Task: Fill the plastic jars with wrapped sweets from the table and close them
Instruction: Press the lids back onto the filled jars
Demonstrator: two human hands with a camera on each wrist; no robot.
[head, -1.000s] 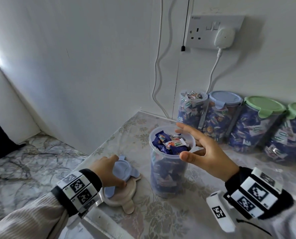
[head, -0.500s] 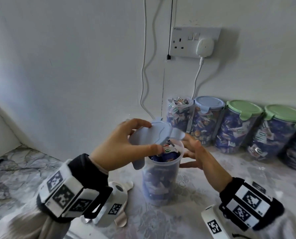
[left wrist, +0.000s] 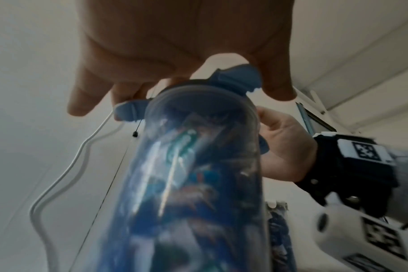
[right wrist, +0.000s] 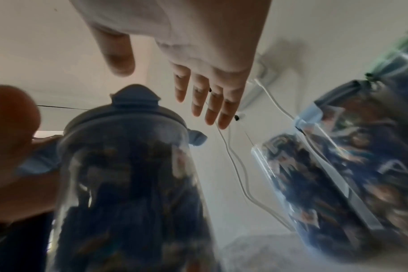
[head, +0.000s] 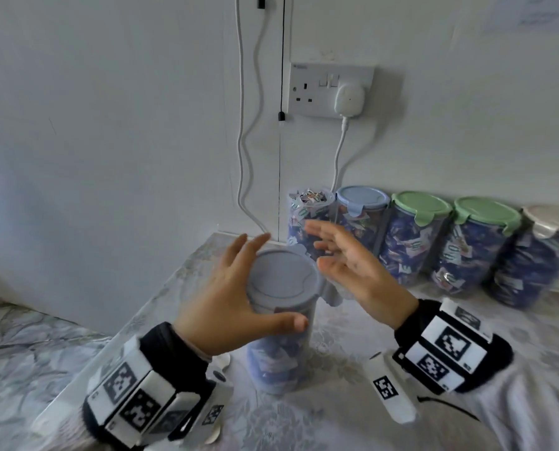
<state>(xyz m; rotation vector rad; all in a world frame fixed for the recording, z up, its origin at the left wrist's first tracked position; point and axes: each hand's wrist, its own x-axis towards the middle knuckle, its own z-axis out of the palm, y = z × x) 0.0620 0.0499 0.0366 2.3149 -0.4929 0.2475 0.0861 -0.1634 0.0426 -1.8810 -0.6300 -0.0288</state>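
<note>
Nearest the camera, on the patterned desk (head: 353, 402), stands a clear plastic jar (head: 279, 346) packed with blue-wrapped sweets (left wrist: 186, 184), upright and close to the desk's left edge. A pale blue lid (head: 283, 278) sits across its mouth, with its side tabs (left wrist: 239, 77) sticking out past the rim; whether the tabs are snapped down cannot be told.

The left hand (head: 229, 307) spans the lid from the left, its grip wide: the fingers (head: 239, 252) reach along the far-left rim and the thumb lies across the front of the jar just under the lid. The wrist view shows the fingertips spread around the lid, barely curled.

The right hand (head: 359, 271) hovers just to the right of the jar, its grip wide and holding nothing, fingers straight and stretched towards the wall. Its palm lies close to the lid's right tab; contact cannot be told.

Behind, against the wall, runs a row of filled jars: an open jar (head: 307, 216) heaped with sweets, then a blue-lidded jar (head: 362, 209), two green-lidded jars (head: 418, 229), and a cream-lidded jar (head: 538, 255) at the far right.

Above them a white charger (head: 349, 100) is plugged into a wall socket (head: 313, 89), its cable (head: 338, 157) hanging down behind the jars.
</note>
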